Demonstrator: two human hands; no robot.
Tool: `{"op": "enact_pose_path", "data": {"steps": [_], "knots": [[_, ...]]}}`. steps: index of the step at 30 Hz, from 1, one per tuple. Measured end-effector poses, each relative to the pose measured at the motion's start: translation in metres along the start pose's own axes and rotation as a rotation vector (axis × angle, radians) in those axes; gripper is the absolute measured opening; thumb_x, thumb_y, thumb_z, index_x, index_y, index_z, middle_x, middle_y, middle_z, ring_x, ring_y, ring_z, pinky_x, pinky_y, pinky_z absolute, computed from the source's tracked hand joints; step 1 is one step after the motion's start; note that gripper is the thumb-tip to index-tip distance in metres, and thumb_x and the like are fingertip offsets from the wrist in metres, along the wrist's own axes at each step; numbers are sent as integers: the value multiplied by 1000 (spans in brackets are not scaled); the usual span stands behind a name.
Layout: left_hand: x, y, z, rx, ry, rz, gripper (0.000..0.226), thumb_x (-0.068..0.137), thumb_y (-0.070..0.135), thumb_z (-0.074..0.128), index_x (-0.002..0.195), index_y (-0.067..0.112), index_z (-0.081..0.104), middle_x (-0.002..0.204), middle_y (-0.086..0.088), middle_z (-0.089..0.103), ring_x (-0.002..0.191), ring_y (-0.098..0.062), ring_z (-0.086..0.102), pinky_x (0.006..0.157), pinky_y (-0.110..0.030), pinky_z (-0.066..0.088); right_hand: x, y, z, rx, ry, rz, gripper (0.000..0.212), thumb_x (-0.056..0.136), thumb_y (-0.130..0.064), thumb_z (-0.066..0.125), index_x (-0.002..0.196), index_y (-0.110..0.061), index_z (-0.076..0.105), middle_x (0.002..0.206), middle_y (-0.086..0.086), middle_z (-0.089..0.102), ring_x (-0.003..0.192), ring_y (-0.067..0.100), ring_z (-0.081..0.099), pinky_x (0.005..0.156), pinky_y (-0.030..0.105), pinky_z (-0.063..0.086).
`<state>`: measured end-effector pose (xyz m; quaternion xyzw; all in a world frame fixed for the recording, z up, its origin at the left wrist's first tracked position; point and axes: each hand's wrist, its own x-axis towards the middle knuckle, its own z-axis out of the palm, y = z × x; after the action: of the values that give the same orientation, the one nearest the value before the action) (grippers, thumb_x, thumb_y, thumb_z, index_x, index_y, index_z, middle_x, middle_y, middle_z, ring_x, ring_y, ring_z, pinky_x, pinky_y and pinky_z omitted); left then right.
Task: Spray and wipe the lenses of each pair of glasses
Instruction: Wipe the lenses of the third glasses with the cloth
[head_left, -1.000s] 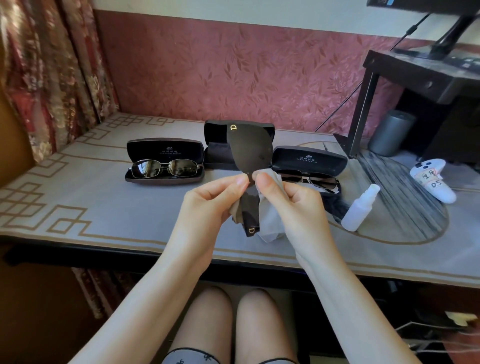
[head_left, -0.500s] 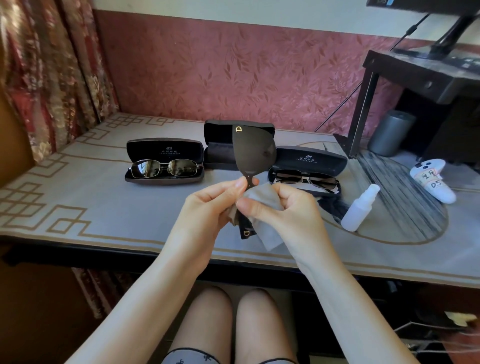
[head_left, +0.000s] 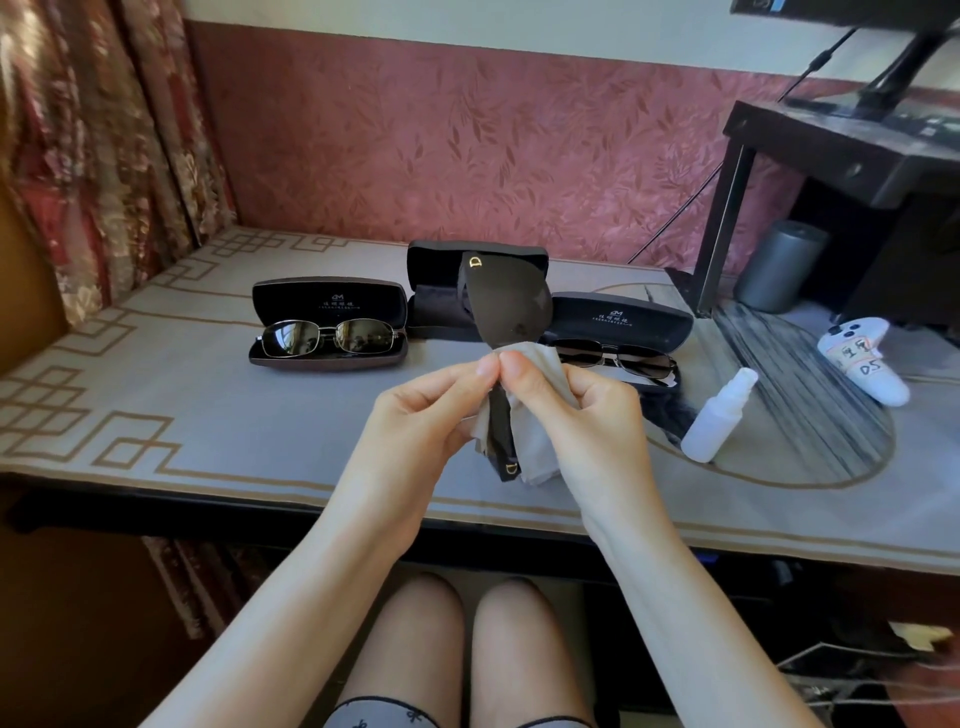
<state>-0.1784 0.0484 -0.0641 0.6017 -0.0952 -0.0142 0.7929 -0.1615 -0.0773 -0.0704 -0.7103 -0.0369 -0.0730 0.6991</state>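
Observation:
I hold a pair of black sunglasses (head_left: 511, 306) upright over the table, one dark lens sticking up above my fingers. My left hand (head_left: 421, 421) pinches the frame near its bridge. My right hand (head_left: 582, 415) pinches a grey cleaning cloth (head_left: 540, 447) against the lower lens, which the cloth and fingers mostly hide. A white spray bottle (head_left: 719, 423) lies tilted on the table to the right of my hands. Two more pairs rest in open cases: metal-framed sunglasses (head_left: 332, 338) at the left and another pair (head_left: 618, 361) just behind my right hand.
An empty open black case (head_left: 431, 296) stands behind the held sunglasses. A white game controller (head_left: 865, 366) lies at the far right near a grey cylinder (head_left: 782, 265) and a dark desk (head_left: 831, 150). A curtain hangs at the left. The table edge (head_left: 260, 512) runs in front of my knees.
My right thumb and the cloth slid down the lower lens and came back up to the bridge; the sunglasses tilted slightly. My left hand kept its pinch.

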Motion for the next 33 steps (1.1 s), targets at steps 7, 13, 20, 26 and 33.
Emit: {"op": "enact_pose_path", "data": {"steps": [7,13,20,26,33], "knots": [[2,-4,-2,-65,99,-53,35,77,28,61,103,8,73,93,-4,76,82,-9,69,78,-20,55,-1,3,-6,20,-49,-30,65,75,-60,70,77,5,65,68,31,52,67,22,47,65,36,39],[4,-3,-2,-80,123,-56,26,86,22,57,86,1,73,64,9,67,66,-2,63,68,-14,46,-1,8,-20,36,-138,16,56,90,-48,59,83,8,61,74,15,53,76,13,49,78,27,38],[6,-2,-1,-116,185,-44,22,89,21,55,101,13,72,83,1,75,78,-9,68,89,-26,50,-8,12,-31,145,-241,91,36,83,-35,62,50,-22,58,50,-8,48,51,7,45,59,14,40],[6,-2,-3,-160,194,-45,28,78,27,57,98,15,72,81,3,74,75,-5,67,83,-19,52,-11,23,-31,165,-307,100,7,75,-22,75,78,-18,72,76,-4,65,74,9,58,72,18,45],[7,0,-13,-100,146,-76,37,78,31,58,105,9,72,94,-7,74,87,-16,66,80,-23,51,-15,27,-33,110,-322,156,27,82,-35,72,59,-25,65,66,-3,62,71,12,56,78,26,44]]}}
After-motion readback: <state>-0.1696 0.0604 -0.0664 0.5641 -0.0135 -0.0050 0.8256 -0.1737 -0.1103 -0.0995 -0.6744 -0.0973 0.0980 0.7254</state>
